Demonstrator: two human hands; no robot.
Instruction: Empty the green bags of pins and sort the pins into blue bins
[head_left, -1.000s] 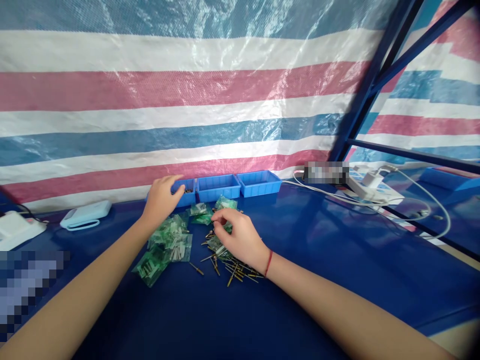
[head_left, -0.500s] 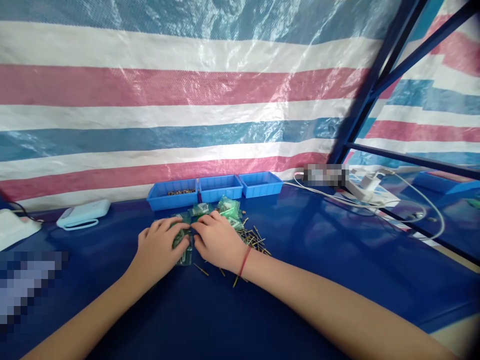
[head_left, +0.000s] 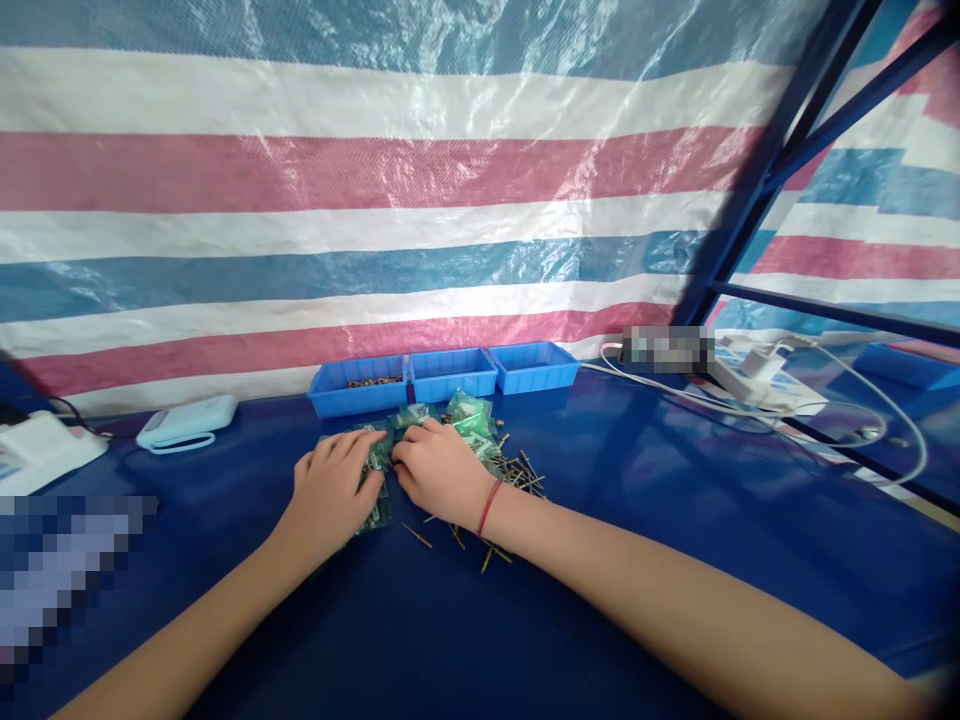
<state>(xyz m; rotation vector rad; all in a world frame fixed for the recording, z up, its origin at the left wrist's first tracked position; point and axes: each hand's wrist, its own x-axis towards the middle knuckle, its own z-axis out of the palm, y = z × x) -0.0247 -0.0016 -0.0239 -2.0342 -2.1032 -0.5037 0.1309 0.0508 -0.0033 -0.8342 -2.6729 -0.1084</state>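
My left hand (head_left: 336, 485) lies over a clear, greenish plastic bag (head_left: 381, 512) of small metal pieces, gripping it between the thumb and curved fingers. Close by on the right, my right hand (head_left: 439, 470) has its fingers bent together at the bag's edge; whatever they hold is hidden. Beyond that hand is a loose pile of thin metal pins (head_left: 525, 474) resembling blind rivets. Several more are scattered nearer me, one single pin (head_left: 417, 535) among them. More green-tinted plastic bags (head_left: 471, 412) sit just behind my right hand.
Three blue bins stand in a row at the back: the left bin (head_left: 360, 398) contains small brass-coloured parts, beside a middle bin (head_left: 454, 380) and a right bin (head_left: 536, 372). A light-blue device (head_left: 187, 422) lies left. White cables (head_left: 675, 397) and a power strip (head_left: 772, 385) lie right.
The view has shifted slightly, so the scene sits further right. My right fingers are curled in more tightly by the bag. My left hand stays on the bag.
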